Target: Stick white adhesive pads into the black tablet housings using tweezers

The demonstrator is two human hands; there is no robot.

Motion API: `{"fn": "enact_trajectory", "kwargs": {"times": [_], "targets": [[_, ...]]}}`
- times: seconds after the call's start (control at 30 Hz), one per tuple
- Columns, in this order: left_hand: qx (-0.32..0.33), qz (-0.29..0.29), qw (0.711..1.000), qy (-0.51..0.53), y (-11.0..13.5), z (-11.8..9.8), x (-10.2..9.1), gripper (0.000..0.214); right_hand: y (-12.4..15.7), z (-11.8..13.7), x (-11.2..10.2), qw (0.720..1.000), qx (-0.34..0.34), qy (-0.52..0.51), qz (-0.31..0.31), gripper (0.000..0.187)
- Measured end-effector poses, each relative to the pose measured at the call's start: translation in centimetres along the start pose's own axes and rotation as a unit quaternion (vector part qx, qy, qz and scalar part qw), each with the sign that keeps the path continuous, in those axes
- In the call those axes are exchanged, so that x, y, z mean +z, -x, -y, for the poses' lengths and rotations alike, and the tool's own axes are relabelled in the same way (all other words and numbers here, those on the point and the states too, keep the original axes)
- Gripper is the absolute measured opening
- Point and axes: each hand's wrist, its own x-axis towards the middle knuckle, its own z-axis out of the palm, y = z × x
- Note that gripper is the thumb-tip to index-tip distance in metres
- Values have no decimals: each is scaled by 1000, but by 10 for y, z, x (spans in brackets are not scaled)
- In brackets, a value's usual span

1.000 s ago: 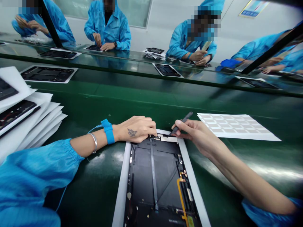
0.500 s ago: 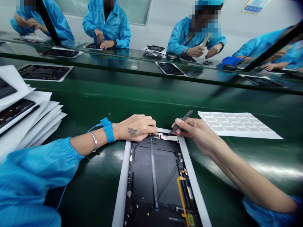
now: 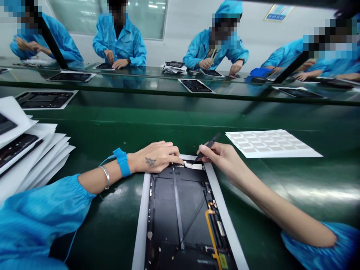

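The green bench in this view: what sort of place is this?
Probably an electronics assembly line: blue smocks, a wrist strap, and a tablet housing in a white tray.

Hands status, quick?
Left hand: loosely closed, fingertips on the tablet housing, holding nothing visible.
Right hand: pinching black tweezers.

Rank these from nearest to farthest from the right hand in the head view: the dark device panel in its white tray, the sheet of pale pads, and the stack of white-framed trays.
From the right hand:
1. Dark device panel: directly below the hand, at the tip of its black tweezers.
2. Sheet of pale pads: to the hand's right, on the green bench.
3. Stack of white-framed trays: far left, beyond the left arm.
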Motion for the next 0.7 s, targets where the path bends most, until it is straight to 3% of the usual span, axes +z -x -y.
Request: {"fn": "enact_trajectory", "kwargs": {"times": [0.17, 0.3, 0.7], "targets": [[15, -7, 1000, -10, 1, -1, -1, 35, 16, 4, 1, 993, -103, 45, -42, 38], [8, 0, 1000, -15, 1, -2, -1, 35, 23, 8, 9, 979, -184, 82, -8, 31], [0, 12, 1000, -14, 1, -3, -2, 34, 28, 2, 14, 952, -287, 101, 18, 18]]}}
